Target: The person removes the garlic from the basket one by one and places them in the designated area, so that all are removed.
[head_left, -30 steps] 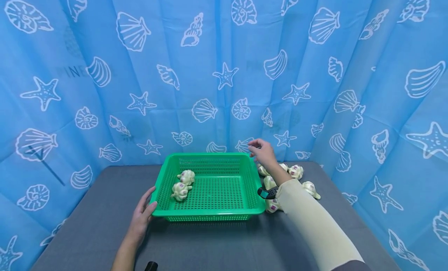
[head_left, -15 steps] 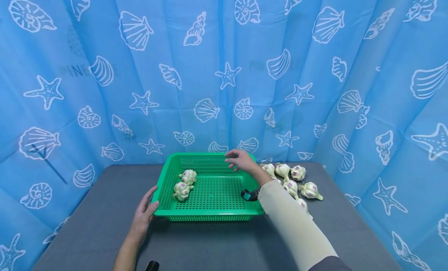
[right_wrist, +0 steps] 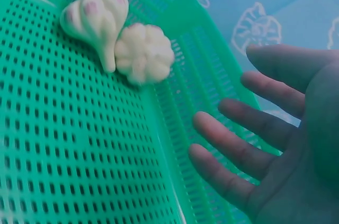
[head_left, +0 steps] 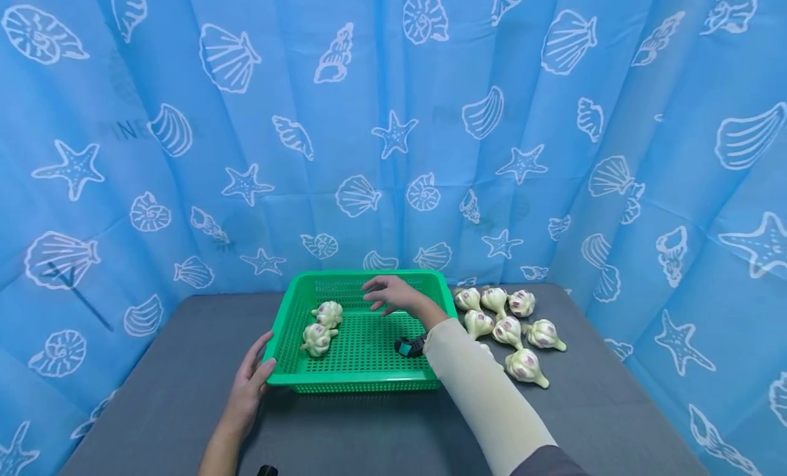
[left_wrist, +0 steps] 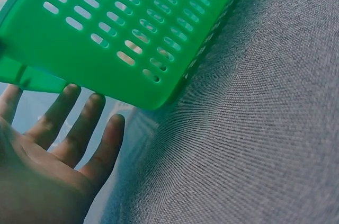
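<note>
A green plastic basket (head_left: 369,377) with slotted walls stands on the grey table. Two garlic bulbs (head_left: 328,314) lie together at its left side inside. My left hand (head_left: 247,375) is at the basket's left rim, its thumb near the top edge. In the left wrist view its fingers (left_wrist: 74,128) are spread and fairly straight, tips right at the green rim. Over the basket's interior hovers my right hand (head_left: 393,294), holding nothing. The right wrist view shows its fingers (right_wrist: 233,155) extended and apart, beside the two bulbs (right_wrist: 144,54).
Several more garlic bulbs (head_left: 507,331) lie on the table right of the basket, partly behind the right sleeve (head_left: 486,394). A blue shell-patterned curtain (head_left: 393,121) hangs behind and along both sides. A small black object (head_left: 267,470) shows at the bottom edge.
My right hand has moved left from above the basket's right rim to over its interior, uncovering garlic bulbs on the right. My left hand stays at the left rim.
</note>
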Tool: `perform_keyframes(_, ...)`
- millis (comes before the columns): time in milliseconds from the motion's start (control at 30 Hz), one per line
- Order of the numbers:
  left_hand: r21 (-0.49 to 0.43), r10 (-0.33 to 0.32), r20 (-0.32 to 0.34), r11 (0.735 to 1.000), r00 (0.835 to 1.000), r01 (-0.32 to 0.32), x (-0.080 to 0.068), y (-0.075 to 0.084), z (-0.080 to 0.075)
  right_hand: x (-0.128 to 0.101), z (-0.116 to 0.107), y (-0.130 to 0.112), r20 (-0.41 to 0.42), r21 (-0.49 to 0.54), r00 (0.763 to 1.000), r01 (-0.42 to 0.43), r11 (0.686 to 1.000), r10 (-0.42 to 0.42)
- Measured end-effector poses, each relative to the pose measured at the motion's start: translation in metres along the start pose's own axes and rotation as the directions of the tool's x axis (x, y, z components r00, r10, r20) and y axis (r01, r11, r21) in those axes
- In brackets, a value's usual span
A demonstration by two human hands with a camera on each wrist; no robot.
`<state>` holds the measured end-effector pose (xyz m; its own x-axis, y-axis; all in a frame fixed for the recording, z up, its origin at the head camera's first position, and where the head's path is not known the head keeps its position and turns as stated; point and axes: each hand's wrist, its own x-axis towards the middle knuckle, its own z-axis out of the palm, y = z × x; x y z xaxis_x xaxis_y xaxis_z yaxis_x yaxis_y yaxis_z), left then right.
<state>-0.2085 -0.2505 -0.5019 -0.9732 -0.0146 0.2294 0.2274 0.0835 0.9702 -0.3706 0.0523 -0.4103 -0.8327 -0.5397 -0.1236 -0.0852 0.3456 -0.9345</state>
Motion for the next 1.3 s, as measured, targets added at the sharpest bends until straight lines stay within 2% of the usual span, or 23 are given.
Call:
perform_keyframes(200,-0.056,-0.033,0.011,0.998,0.999,0.033,-0.001,0.002,0.0,0.008,0.017,-0.005,0.1,0.001,0.995,-0.027,1.0,0.026)
perform_keyframes(367,-0.054,-0.054,0.006,0.997,0.999,0.055,0.0,0.004,0.001,0.014,0.033,-0.009,0.199,-0.004,0.977,-0.078,0.997,0.078)
perform_keyframes(533,-0.054,-0.066,-0.012,0.996,0.998,0.065,0.001,0.002,0.001,0.02,0.051,-0.015,0.267,-0.016,0.96,-0.081,0.997,0.082)
perform_keyframes(800,-0.038,-0.081,-0.004,0.996,0.997,0.081,0.0,0.004,0.0,0.025,0.076,-0.023,0.328,-0.114,0.938,-0.078,0.99,0.112)
perform_keyframes(1033,-0.036,-0.052,0.006,0.998,0.999,0.053,0.0,0.004,0.0,0.027,0.085,-0.025,0.372,-0.284,0.906,-0.097,0.954,0.203)
perform_keyframes(1300,-0.013,-0.072,-0.01,0.997,0.997,0.071,0.0,0.002,0.0,0.026,0.087,-0.027,0.425,-0.283,0.867,-0.144,0.948,0.259)
